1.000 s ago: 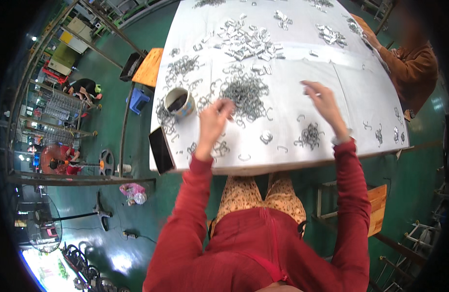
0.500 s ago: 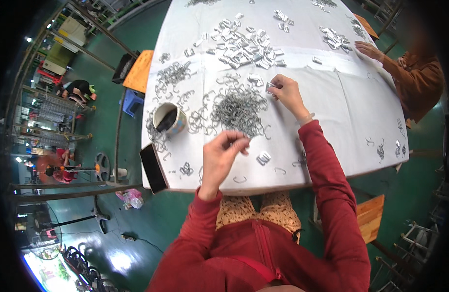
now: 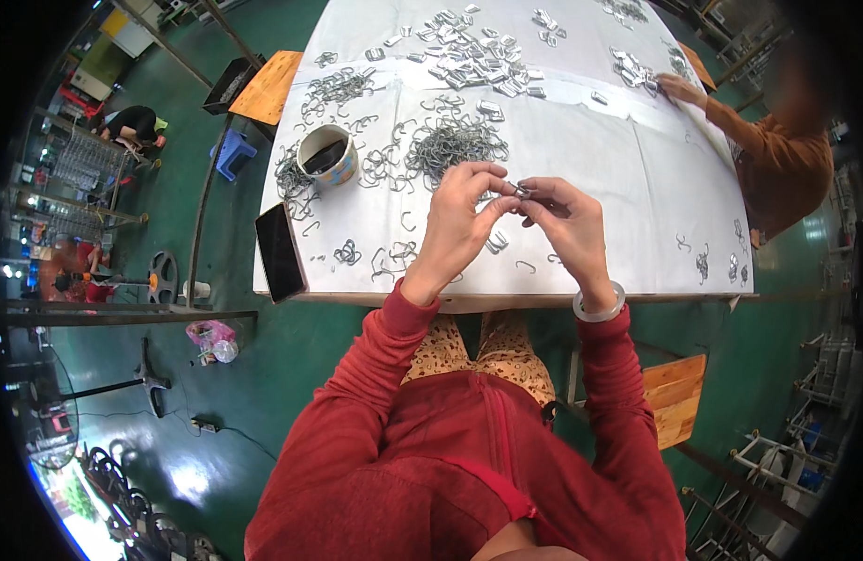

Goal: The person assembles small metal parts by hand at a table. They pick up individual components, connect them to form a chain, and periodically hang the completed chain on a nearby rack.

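My left hand [image 3: 461, 222] and my right hand [image 3: 572, 226] meet above the white-covered table. Their fingertips are pinched together around a small shiny metal buckle [image 3: 521, 191]. The fingers of my left hand partly hide whatever else is gripped there. Just beyond my left hand lies a dense heap of bent wire hooks [image 3: 455, 140], with loose ones scattered to its left. Below my hands a few flat metal buckles [image 3: 497, 242] rest on the cloth. Farther back spreads a big pile of similar silver buckles [image 3: 487, 61].
A patterned cup [image 3: 330, 157] with something dark inside stands at the left, near a black phone [image 3: 281, 252] on the table's edge. Across at the right, a co-worker's hand [image 3: 682, 89] reaches to a small buckle pile [image 3: 630, 68]. Wooden stools [image 3: 674, 400] flank the table.
My left hand has moved up and right from beside the hook heap, and my right hand has come down to meet it. The co-worker's hand has moved onto the small buckle pile.
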